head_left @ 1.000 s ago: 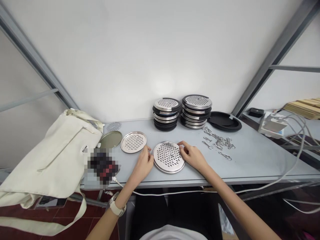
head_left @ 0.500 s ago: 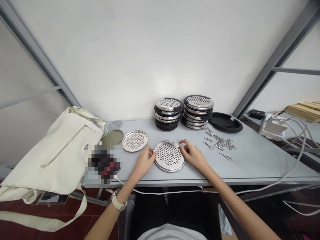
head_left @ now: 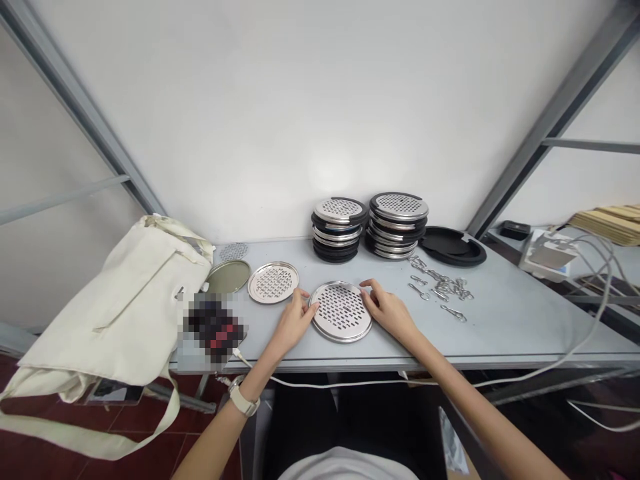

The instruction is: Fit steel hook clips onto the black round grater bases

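A round perforated metal disc (head_left: 341, 311) lies flat on the grey table (head_left: 500, 320) in front of me. My left hand (head_left: 293, 321) pinches its left rim with curled fingers. My right hand (head_left: 387, 309) grips its right rim the same way. A second perforated disc (head_left: 273, 282) lies just to the left, beside a plain metal lid (head_left: 229, 276) and a small mesh disc (head_left: 233, 251).
Two stacks of black-rimmed perforated discs (head_left: 340, 228) (head_left: 397, 224) stand at the back by the wall. A black round lid (head_left: 453, 245) and several metal clips (head_left: 440, 287) lie to the right. A cream canvas bag (head_left: 115, 307) fills the left end. A white cable (head_left: 350, 384) runs along the front edge.
My left hand has closed in onto the disc's left rim. Both hands stay at the disc; the view has shifted slightly.
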A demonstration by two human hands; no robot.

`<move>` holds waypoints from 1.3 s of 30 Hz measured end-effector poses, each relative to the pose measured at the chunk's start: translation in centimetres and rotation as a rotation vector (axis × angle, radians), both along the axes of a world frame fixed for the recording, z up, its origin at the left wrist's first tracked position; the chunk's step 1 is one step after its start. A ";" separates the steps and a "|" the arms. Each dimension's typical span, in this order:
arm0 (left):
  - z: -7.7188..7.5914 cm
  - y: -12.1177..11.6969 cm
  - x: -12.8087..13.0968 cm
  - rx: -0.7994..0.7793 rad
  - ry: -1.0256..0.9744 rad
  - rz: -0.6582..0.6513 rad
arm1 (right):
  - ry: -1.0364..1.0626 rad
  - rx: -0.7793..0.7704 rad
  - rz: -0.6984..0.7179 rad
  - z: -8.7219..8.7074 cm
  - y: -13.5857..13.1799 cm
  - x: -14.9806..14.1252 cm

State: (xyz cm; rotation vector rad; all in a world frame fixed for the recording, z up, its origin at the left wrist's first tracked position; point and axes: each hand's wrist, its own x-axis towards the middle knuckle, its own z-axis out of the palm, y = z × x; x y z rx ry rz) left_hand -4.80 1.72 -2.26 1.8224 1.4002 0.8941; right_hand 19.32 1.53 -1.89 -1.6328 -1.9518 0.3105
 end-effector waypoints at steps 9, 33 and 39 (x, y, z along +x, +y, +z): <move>0.1 -0.8 0.2 0.074 0.031 0.044 | -0.014 0.067 -0.052 -0.2 -0.1 -0.2; 2.0 -4.5 1.5 0.486 0.467 -0.349 | -0.024 0.308 -0.345 -1.6 -3.1 8.8; 1.9 -4.3 1.7 0.532 0.530 -0.327 | -0.296 0.442 -0.343 -3.0 -2.4 9.3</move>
